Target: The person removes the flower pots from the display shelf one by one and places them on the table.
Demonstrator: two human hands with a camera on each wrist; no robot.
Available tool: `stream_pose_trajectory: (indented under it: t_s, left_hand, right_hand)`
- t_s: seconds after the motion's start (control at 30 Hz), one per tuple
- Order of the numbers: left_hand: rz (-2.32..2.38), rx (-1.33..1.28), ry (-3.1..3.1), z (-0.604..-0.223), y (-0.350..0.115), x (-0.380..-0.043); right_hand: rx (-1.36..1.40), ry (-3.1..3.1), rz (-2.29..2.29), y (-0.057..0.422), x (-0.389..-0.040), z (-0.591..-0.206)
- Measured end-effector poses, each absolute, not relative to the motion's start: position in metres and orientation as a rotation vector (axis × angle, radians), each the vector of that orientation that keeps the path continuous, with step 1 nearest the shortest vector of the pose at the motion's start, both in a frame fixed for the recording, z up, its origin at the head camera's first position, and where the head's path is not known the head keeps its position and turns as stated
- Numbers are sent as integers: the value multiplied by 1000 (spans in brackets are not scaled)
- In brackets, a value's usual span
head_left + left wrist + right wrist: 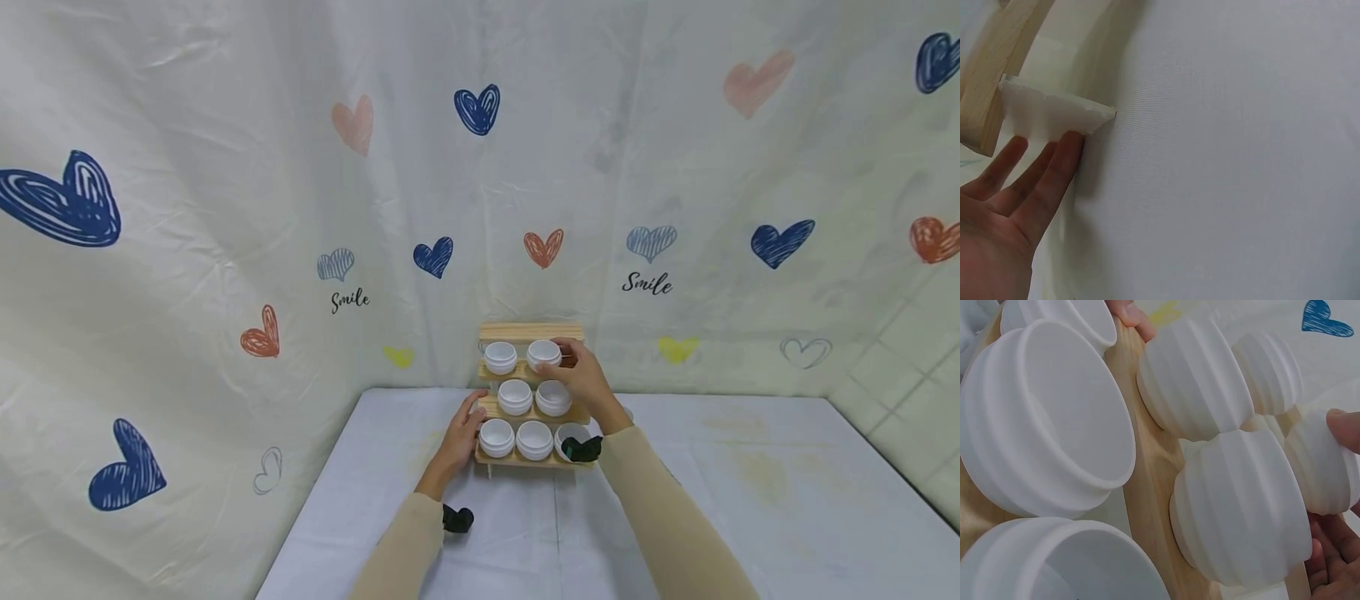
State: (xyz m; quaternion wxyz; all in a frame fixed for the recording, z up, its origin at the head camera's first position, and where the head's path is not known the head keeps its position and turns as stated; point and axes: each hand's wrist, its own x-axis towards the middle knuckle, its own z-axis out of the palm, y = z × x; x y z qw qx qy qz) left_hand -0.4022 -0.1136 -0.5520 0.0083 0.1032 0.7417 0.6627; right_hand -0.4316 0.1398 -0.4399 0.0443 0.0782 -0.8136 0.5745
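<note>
A stepped wooden stand [532,332] holds small white ribbed pots in rows. My right hand [581,375] grips the right-hand pot [543,353] of the upper row, thumb at its rim and fingers around its far side. Beside it on that row is another pot [500,357]. Two pots stand on the middle step, and three are on the front step, the rightmost partly hidden by a dark wrist strap [581,448]. My left hand [459,437] is at the stand's left side. In the left wrist view its extended fingers [1054,165] touch a white side support [1054,109].
The stand is on a table with a white cloth [720,500], close to the back curtain [487,192] printed with hearts. A second dark strap [457,520] shows at my left wrist. White tiles [915,408] line the right side.
</note>
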Motion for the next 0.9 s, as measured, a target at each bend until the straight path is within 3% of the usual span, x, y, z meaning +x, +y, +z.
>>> stream_pose_trajectory:
  t_s: [0.63,0.9]
  left_hand:
    - [2009,185,2338,-542,-113,-411]
    - [2000,206,2287,-514,-115,-394]
  right_hand:
    - [283,-2389,1867,147,-431,-444]
    - [303,-2351,1876,150,-431,-445]
